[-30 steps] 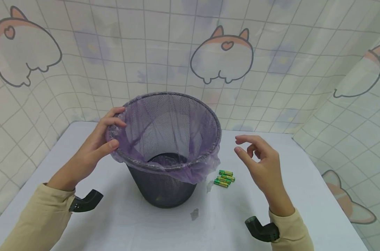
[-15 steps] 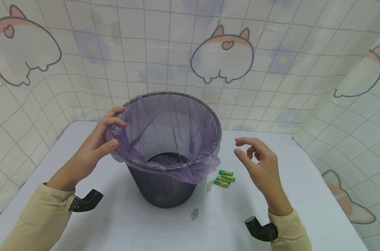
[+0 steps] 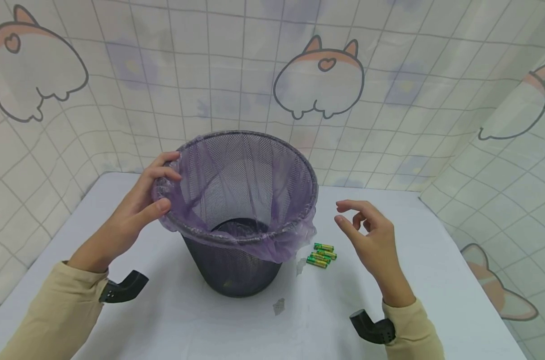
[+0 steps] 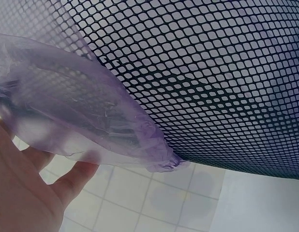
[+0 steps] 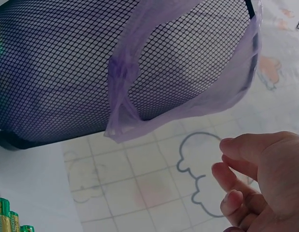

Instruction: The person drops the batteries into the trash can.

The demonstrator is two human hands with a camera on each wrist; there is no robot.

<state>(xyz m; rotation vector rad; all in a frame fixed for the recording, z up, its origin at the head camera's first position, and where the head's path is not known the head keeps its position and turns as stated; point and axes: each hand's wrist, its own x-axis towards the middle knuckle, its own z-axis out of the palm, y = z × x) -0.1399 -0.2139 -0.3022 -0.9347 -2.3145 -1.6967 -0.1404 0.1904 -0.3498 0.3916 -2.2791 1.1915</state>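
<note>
A black mesh wastebasket (image 3: pixel 236 275) stands on the table, with a thin purple bag (image 3: pixel 295 240) folded over its rim. My left hand (image 3: pixel 132 215) grips the rim at the left, thumb outside and fingertips over the edge. Seen in the left wrist view, fingers (image 4: pixel 74 181) lie against the bag's loose fold. To the right of the basket my right hand (image 3: pixel 373 240) hovers, fingers loosely bent, thumb and index fingertip apart with nothing between them. Several green and gold batteries (image 3: pixel 322 255) lie in a small group on the table between basket and right hand.
Grey tape patches (image 3: pixel 279 307) mark the white table (image 3: pixel 200 330) beside the basket. A tile-patterned curtain (image 3: pixel 236 65) with cartoon animals stands behind and at both sides. In the right wrist view, green and yellow shows through the mesh at far left.
My right hand has drifted slightly left and down. The left hand, the wastebasket and the batteries stay where they were.
</note>
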